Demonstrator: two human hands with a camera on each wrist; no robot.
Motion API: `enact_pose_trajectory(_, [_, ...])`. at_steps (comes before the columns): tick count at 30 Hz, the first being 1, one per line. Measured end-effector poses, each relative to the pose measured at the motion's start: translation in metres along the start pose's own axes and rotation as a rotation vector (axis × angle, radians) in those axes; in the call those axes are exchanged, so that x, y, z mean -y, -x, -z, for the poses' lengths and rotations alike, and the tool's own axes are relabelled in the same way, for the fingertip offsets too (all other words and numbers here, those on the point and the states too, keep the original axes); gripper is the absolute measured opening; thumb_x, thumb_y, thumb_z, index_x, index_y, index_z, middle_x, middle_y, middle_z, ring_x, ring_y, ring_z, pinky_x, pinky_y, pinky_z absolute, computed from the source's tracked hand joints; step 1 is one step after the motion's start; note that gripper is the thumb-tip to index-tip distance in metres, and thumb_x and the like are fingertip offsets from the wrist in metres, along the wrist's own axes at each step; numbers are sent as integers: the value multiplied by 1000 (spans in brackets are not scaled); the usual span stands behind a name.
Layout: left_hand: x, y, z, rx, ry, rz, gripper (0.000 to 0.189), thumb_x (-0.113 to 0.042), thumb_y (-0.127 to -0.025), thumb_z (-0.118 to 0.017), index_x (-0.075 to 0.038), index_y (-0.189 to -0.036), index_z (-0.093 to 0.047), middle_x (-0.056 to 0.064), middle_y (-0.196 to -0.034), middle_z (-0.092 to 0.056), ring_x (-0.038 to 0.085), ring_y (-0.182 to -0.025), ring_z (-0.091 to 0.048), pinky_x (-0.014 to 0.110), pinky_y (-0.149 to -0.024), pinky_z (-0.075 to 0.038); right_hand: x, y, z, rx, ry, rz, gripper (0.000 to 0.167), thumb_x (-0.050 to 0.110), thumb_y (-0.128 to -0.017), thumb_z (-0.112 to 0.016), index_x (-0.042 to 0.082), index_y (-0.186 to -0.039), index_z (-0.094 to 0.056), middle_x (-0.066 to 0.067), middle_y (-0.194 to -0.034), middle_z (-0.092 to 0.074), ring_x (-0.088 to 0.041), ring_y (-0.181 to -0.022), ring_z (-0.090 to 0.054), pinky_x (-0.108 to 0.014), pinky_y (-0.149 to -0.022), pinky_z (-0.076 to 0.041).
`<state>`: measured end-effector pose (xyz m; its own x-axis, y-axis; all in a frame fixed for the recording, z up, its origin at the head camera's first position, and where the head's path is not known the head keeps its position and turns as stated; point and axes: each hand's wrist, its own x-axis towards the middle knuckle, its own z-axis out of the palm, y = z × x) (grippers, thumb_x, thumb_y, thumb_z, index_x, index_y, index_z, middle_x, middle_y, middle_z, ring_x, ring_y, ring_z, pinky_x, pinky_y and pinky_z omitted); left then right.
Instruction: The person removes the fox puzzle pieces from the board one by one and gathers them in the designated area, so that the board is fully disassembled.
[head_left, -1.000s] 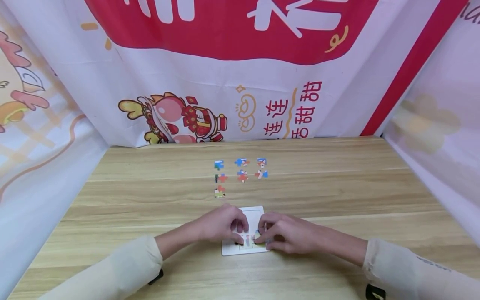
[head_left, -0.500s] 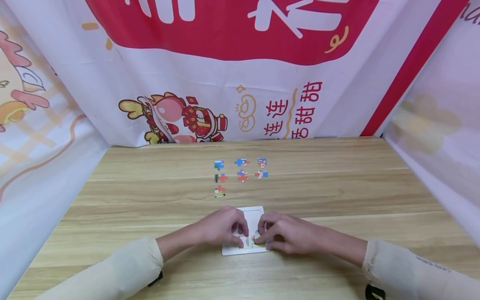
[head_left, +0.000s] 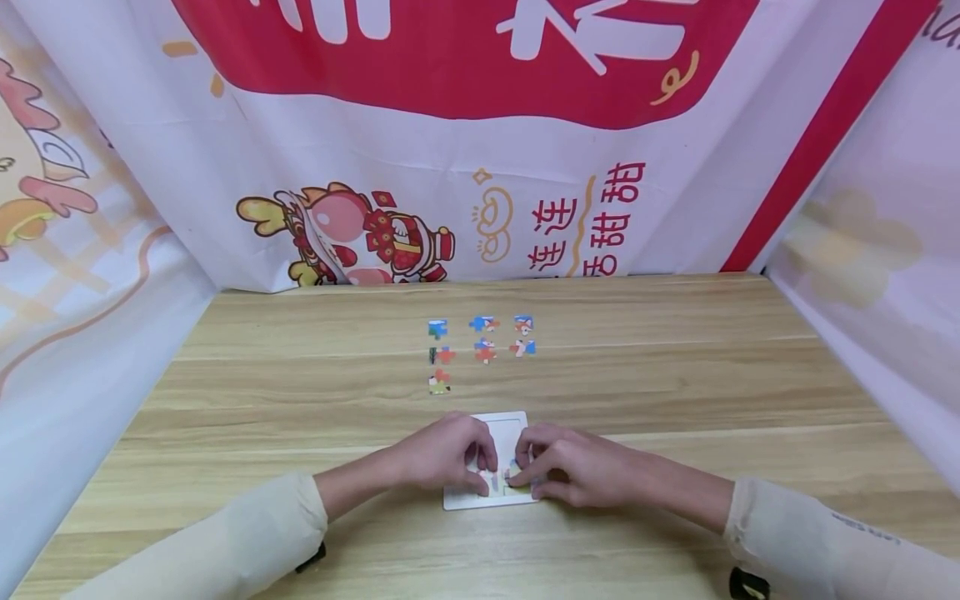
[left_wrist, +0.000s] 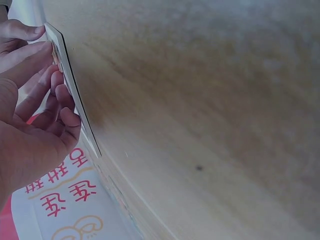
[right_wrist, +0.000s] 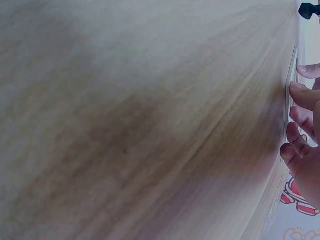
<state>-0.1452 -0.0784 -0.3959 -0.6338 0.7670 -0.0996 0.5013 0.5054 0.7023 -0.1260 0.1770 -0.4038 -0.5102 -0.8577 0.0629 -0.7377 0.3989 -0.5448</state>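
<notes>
A white puzzle board (head_left: 507, 428) lies on the table in front of the person, both hands working over its near half. The left hand (head_left: 448, 450) has its fingers bent, with thumb and fingertips on a small printed puzzle piece (head_left: 484, 476) at the board's lower left, which they partly cover. From the right, the right hand (head_left: 573, 467) reaches in. Its index fingertip is on another puzzle piece (head_left: 515, 470) at the lower right, and its thumb sits by the board's right rim. In the left wrist view the left fingers (left_wrist: 37, 97) lie along the board (left_wrist: 80, 102), seen nearly edge-on.
Several loose jigsaw pieces (head_left: 486, 354) lie spread in rows on the wooden table (head_left: 300, 358), beyond the board. White printed cloths hang behind the table (head_left: 420, 142) and at both sides.
The left thumb and fingers have shifted slightly over the board's lower left, with the thumb moving a little. The right hand and the loose pieces have stayed in place.
</notes>
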Motion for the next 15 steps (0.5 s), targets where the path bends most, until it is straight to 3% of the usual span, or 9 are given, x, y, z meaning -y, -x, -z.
enact_pose_trajectory(15, [-3, -2, -2, -8, -34, 11, 24, -7, -73, -94, -10, -81, -71, -7, -73, -59, 3, -69, -52, 19, -68, -45, 1, 0, 1, -6, 31, 18, 24, 14, -94, -78, 17, -117, -80, 7, -108, -58, -4, -96, -52, -17, -83, -49])
